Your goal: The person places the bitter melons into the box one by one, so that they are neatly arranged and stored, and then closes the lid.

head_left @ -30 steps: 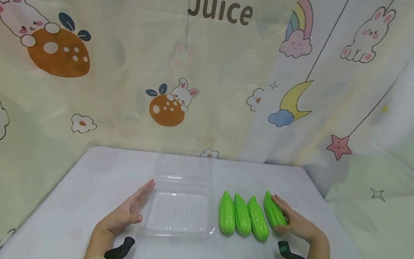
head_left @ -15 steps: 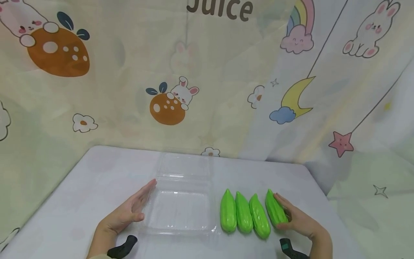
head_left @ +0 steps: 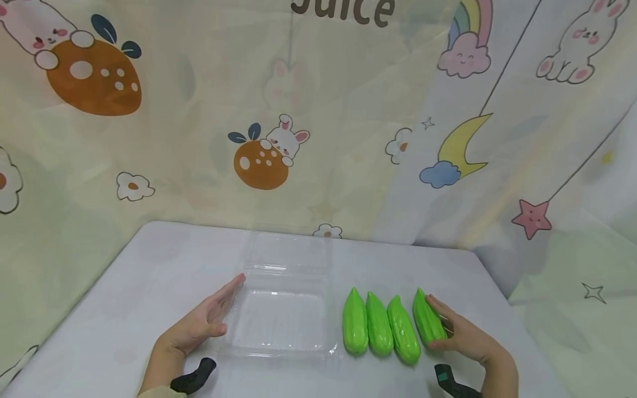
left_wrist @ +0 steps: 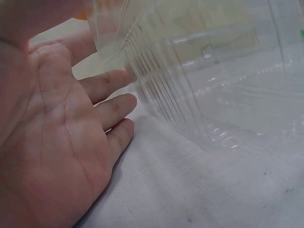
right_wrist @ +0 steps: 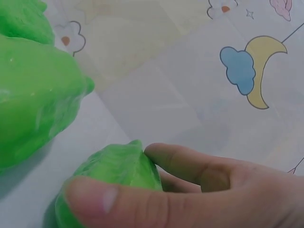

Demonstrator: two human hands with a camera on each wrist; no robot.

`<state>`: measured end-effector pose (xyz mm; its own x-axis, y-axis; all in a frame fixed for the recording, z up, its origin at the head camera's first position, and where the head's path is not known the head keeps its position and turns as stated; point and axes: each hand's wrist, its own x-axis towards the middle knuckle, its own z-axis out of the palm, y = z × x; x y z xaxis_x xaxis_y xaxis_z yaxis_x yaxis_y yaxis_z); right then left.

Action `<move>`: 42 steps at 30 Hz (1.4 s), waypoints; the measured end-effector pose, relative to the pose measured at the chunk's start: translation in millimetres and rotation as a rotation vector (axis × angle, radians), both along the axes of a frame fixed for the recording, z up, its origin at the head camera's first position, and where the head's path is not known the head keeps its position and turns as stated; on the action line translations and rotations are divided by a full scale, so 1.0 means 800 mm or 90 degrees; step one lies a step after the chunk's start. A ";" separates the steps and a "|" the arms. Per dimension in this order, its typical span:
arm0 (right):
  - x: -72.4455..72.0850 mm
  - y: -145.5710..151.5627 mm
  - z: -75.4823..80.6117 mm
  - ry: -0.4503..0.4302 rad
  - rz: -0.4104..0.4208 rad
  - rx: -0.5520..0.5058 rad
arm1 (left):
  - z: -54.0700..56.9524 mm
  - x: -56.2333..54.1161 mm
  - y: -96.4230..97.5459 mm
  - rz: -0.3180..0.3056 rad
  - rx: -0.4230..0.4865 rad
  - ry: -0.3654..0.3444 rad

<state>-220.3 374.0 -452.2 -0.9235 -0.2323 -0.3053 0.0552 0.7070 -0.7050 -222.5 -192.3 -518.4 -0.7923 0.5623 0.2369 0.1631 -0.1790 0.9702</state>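
In the head view, a clear plastic clamshell box [head_left: 281, 323] stands with its lid [head_left: 286, 251] folded back behind it. My left hand [head_left: 201, 323] is at the box's left side, palm toward it and fingers extended. The left wrist view shows the fingertips [left_wrist: 126, 102] right at the ribbed wall. At the right, my right hand [head_left: 465, 334] holds a shiny green bitter melon [head_left: 428, 318] lying on the table, thumb on the near side and fingers along its right. Its bumpy skin shows in the right wrist view, partly hidden by the thumb [right_wrist: 95, 199].
Several more green bitter melons [head_left: 380, 326] lie side by side between the box and my right hand, tips pointing away. A white cloth covers the table [head_left: 174, 260]. A printed curtain [head_left: 199, 110] hangs close behind its far edge.
The head view has shifted slightly, so everything sits a little further right and higher. Both hands keep their places at the box and the bitter melon.
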 end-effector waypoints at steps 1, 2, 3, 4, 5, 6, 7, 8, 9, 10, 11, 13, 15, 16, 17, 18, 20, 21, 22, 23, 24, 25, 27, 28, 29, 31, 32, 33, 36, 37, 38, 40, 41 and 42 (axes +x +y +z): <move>0.000 0.000 0.000 0.000 -0.001 -0.001 | 0.000 0.000 0.000 0.002 -0.002 -0.003; 0.001 0.000 0.001 0.000 -0.001 -0.002 | 0.001 0.000 0.001 0.004 -0.003 -0.008; 0.001 0.000 0.001 0.001 0.000 -0.002 | 0.001 0.000 0.001 0.006 -0.006 -0.011; 0.001 0.000 0.001 0.002 0.000 -0.002 | 0.001 0.000 0.001 0.009 -0.010 -0.016; 0.001 0.000 0.001 0.005 0.002 -0.002 | 0.002 0.000 0.002 0.012 -0.014 -0.020; 0.000 0.000 0.001 0.007 0.002 -0.002 | 0.002 0.000 0.002 0.014 -0.016 -0.026; 0.000 0.000 0.001 0.009 0.002 -0.003 | 0.003 0.000 0.002 0.016 -0.019 -0.030; 0.000 0.000 0.001 0.010 0.002 -0.004 | 0.003 0.000 0.002 0.015 -0.018 -0.031; 0.000 0.000 0.001 0.012 0.007 -0.003 | 0.004 0.000 0.002 0.016 -0.021 -0.031; 0.000 0.000 0.001 0.013 0.005 -0.004 | 0.004 0.000 0.002 0.017 -0.023 -0.029; 0.000 0.000 0.000 0.013 0.005 -0.003 | 0.005 -0.001 0.002 0.017 -0.023 -0.026; -0.001 0.000 0.000 0.013 0.004 -0.002 | 0.005 -0.001 0.002 0.015 -0.023 -0.021; -0.001 0.000 0.000 0.014 0.003 0.002 | 0.006 -0.001 0.002 0.016 -0.027 -0.016; -0.001 0.000 0.000 0.013 -0.003 0.002 | 0.007 -0.001 0.002 0.015 -0.027 -0.015; -0.001 0.000 0.000 0.013 0.000 0.004 | 0.007 0.000 0.002 0.013 -0.026 -0.017; -0.001 0.000 0.000 0.012 -0.001 0.004 | 0.008 0.000 0.002 0.012 -0.025 -0.019; -0.001 0.001 0.000 0.011 -0.002 0.006 | 0.007 -0.001 0.001 0.013 -0.026 -0.023; -0.001 0.001 0.000 0.010 -0.002 0.007 | 0.007 -0.001 0.001 0.014 -0.027 -0.024; 0.000 0.001 0.000 0.012 0.001 0.008 | 0.007 -0.001 0.001 0.014 -0.025 -0.023; 0.000 0.001 0.000 0.013 0.001 0.010 | 0.007 -0.001 0.001 0.014 -0.024 -0.023; 0.000 0.001 0.000 0.014 0.000 0.011 | 0.007 -0.001 0.001 0.013 -0.021 -0.021; 0.000 0.001 0.000 0.015 0.003 0.012 | 0.007 -0.001 0.001 0.013 -0.021 -0.021; 0.000 0.002 0.001 0.020 0.008 0.012 | 0.007 -0.001 0.002 0.013 -0.021 -0.022; 0.001 0.002 0.001 0.022 0.011 0.013 | 0.007 -0.001 0.002 0.013 -0.021 -0.022; 0.001 0.003 0.001 0.023 0.011 0.013 | 0.006 -0.001 0.001 0.014 -0.024 -0.024; 0.001 0.003 0.001 0.023 0.012 0.013 | 0.007 -0.001 0.001 0.016 -0.027 -0.027; 0.001 0.003 0.001 0.024 0.012 0.014 | 0.007 0.000 0.002 0.016 -0.026 -0.026; 0.001 0.003 0.002 0.022 0.009 0.015 | 0.007 0.000 0.002 0.016 -0.026 -0.026; 0.001 0.003 0.003 0.024 0.010 0.015 | 0.008 0.000 0.002 0.012 -0.020 -0.024; 0.001 0.003 0.003 0.026 0.013 0.013 | 0.009 0.000 0.002 0.011 -0.018 -0.024; 0.001 0.003 0.004 0.025 0.012 0.012 | 0.009 0.000 0.002 0.012 -0.020 -0.027; 0.001 0.004 0.004 0.026 0.011 0.008 | 0.009 0.000 0.002 0.012 -0.022 -0.029; 0.001 0.004 0.005 0.027 0.010 0.009 | 0.009 0.000 0.001 0.012 -0.024 -0.030; 0.001 0.004 0.005 0.027 0.009 0.008 | 0.009 0.000 0.001 0.014 -0.025 -0.032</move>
